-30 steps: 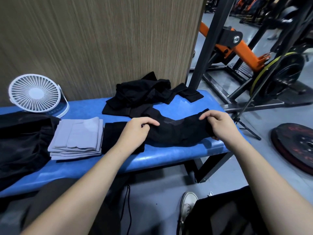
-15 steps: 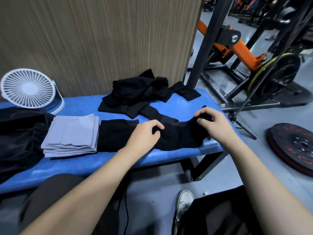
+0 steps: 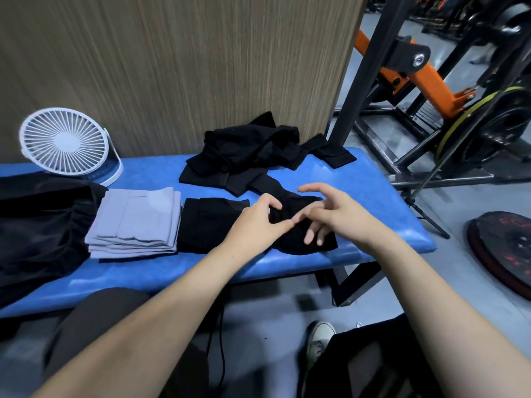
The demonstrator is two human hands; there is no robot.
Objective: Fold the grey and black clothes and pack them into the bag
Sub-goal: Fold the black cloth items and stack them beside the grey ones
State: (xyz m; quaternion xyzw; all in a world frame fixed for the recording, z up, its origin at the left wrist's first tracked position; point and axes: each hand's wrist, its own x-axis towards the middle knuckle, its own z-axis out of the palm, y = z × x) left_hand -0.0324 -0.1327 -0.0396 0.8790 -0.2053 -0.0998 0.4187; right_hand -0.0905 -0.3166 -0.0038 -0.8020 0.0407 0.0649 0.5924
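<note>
Dim, soft light — wide-angle edge warp

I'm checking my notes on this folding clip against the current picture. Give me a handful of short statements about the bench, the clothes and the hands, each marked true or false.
1. The folded grey clothes lie on the blue bench. True.
2. The white fan stands on the floor. False: it stands on the bench by the wood-grain wall.
3. The left hand grips the black garment. True.
4. The right hand clutches the unfolded black pile. False: its fingers are spread over the black garment near the front edge.
5. The grey stack lies right of the black garment. False: left of it.
</note>
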